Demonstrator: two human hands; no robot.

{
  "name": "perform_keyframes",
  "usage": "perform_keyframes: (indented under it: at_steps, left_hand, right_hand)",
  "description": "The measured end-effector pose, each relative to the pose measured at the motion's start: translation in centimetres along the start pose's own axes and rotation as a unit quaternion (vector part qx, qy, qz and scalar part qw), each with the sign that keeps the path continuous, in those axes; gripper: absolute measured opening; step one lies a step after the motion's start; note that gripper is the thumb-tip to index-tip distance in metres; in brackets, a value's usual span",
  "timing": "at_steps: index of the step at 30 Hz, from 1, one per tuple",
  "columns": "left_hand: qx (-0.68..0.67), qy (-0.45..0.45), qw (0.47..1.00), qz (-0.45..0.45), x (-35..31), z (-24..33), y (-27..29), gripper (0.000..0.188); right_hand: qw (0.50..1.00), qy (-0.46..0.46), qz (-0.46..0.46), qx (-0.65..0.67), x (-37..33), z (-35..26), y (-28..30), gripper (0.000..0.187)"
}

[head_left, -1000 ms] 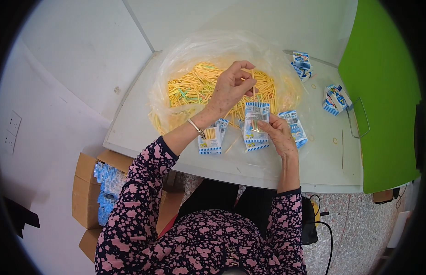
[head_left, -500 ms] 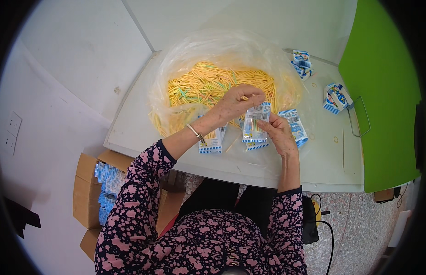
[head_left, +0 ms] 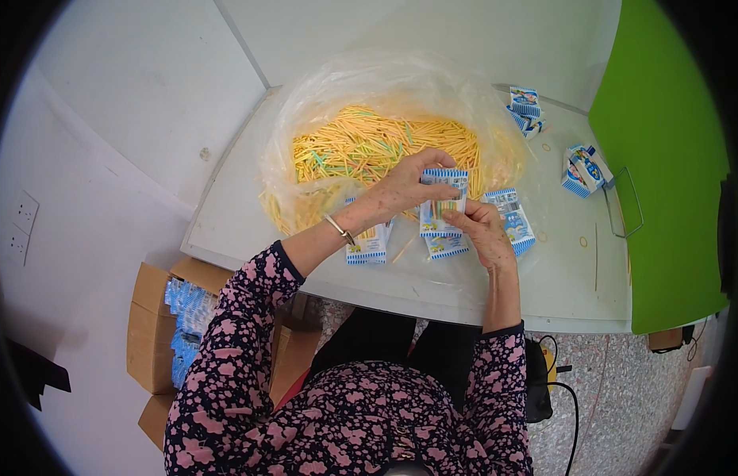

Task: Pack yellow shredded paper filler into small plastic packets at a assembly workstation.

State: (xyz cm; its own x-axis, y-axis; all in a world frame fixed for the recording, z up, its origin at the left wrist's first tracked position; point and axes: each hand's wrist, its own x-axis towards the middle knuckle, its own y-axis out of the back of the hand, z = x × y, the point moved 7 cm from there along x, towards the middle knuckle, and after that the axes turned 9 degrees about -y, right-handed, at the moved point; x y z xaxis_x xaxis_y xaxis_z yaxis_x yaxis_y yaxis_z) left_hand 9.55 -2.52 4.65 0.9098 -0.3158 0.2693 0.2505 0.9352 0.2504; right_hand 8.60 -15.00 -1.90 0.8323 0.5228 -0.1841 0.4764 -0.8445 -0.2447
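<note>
A small clear packet (head_left: pixel 443 208) with blue-and-white striped ends is held between my two hands, and several thin coloured sticks show through its window. My left hand (head_left: pixel 409 186) grips the packet's upper part, thumb lying across its front. At the lower right edge, my right hand (head_left: pixel 486 232) pinches it between thumb and fingers. Just beyond my left hand spreads a heap of thin sticks (head_left: pixel 361 143), mostly yellow and orange with some green, in a large clear plastic bag (head_left: pixel 282 135). More packets lie close by: one under the held packet (head_left: pixel 448 247), another left (head_left: pixel 367 252), another right (head_left: pixel 512 218).
Several filled packets (head_left: pixel 525 103) lie at the back right of the white table (head_left: pixel 563 278), with a blue-and-white box (head_left: pixel 583 170) by a wire stand (head_left: pixel 625 206). A green panel (head_left: pixel 663 159) borders the right. A cardboard box (head_left: pixel 151 333) of blue packets stands lower left.
My left fingers have moved from the packet's top edge down onto its front. The packet has risen slightly, uncovering more of the packet beneath. My right hand keeps its hold.
</note>
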Motion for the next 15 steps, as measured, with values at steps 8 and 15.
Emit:
perform_keyframes:
  at_steps: [8, 15]
  left_hand:
    - [0.089, -0.058, 0.992, -0.065, 0.2, 0.7, -0.7, 0.035]
    - [0.048, 0.016, 0.998, -0.042, -1.8, 1.3, 2.7, 0.035]
  right_hand:
    - [1.000, 0.001, -0.006, -0.020, 0.2, 0.4, -0.3, 0.020]
    - [0.939, 0.164, 0.198, -0.229, -2.2, -2.8, 3.0, 0.033]
